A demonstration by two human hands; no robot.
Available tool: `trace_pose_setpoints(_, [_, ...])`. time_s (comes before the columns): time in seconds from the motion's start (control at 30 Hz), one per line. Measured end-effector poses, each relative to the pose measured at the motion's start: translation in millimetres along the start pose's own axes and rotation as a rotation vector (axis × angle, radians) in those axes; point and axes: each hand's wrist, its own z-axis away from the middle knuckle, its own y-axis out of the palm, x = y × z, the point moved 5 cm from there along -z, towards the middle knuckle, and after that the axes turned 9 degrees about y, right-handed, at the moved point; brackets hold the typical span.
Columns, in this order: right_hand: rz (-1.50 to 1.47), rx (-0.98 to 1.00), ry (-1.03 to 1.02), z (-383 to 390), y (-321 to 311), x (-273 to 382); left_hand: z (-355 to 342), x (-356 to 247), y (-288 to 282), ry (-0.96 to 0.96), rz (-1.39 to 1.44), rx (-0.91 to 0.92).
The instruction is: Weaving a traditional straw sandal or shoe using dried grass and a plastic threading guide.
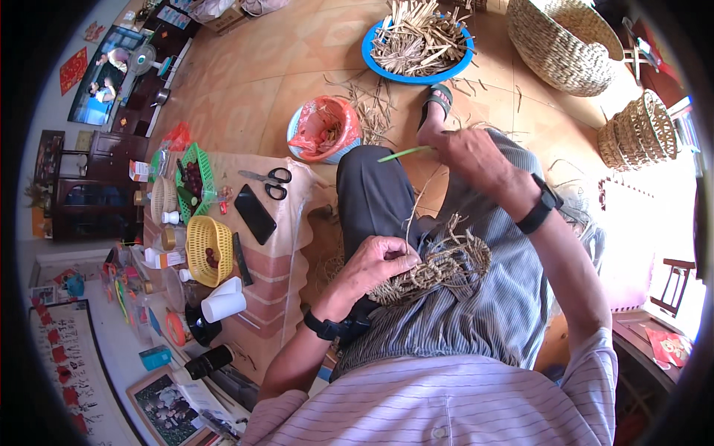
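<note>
My left hand (373,264) pinches a woven piece of dry, twisted straw (457,260) on my lap, with a thin strand (413,208) rising from beside my thumb. My right hand (470,156) is raised above my right leg, its fingers closed on a slim green item (401,154) that points left; I cannot make out what it is. My lap is covered by grey striped fabric (506,312), and a dark trouser leg (368,186) shows on the left.
A cloth-covered table (260,312) at left holds scissors (275,183), a phone (255,213) and baskets (190,253). Ahead are a lined bin (303,151), a blue basin (372,58) of dry strips and my sandalled foot (433,111). Woven baskets (565,48) stand at right.
</note>
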Motion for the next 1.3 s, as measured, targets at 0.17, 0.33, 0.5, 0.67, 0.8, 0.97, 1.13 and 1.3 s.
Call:
trace_pose_setpoints(0.17, [-0.146,-0.044,-0.109,20.9,-22.2,10.8,5.0,7.1,-4.9,-0.008,0.040,-0.033])
trace_pose_setpoints(0.33, [-0.209,-0.128,-0.020,35.6,-75.2,-7.7,-1.7,4.3,-3.1,-0.016,-0.029,0.004])
trace_pose_setpoints(0.5, [-0.360,0.090,-0.054,67.2,-66.6,-10.1,-2.2,5.2,1.0,0.003,0.087,0.084])
trace_pose_setpoints(0.67, [-0.466,0.201,-0.048,91.0,-30.9,0.2,-0.8,7.9,1.8,-0.046,0.095,0.120])
trace_pose_setpoints(0.8, [-0.503,0.218,-0.102,93.4,-18.0,12.8,-2.1,14.0,9.0,-0.044,0.086,0.201])
trace_pose_setpoints(0.97, [-0.526,0.276,-0.137,89.8,-8.4,18.1,5.3,10.0,12.7,-0.014,0.033,0.189])
trace_pose_setpoints(1.13, [-0.607,0.332,-0.213,88.1,0.2,24.8,9.5,12.9,12.6,-0.006,0.092,0.165])
trace_pose_setpoints(1.3, [-0.764,0.485,-0.187,87.9,19.6,33.4,10.0,13.4,10.9,-0.025,0.123,0.148])
